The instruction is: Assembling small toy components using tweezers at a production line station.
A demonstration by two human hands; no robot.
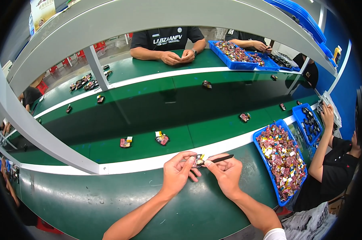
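Left hand [175,169] and right hand [229,175], fingers pinched closed, hold respectively a small part [198,160] and a slim black tool [222,158] above the worktop [121,196]; fine handwork seems underway, next calling for steady alignment.

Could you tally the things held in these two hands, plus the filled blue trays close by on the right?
Black stick-shaped thing: 1
Small yellow-and-dark piece: 1
Blue tray of reddish pieces: 1
Blue tray of black pieces: 1
Total: 4

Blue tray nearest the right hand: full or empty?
Full: small red, yellow and white pieces are heaped across the blue tray, hiding its bottom.
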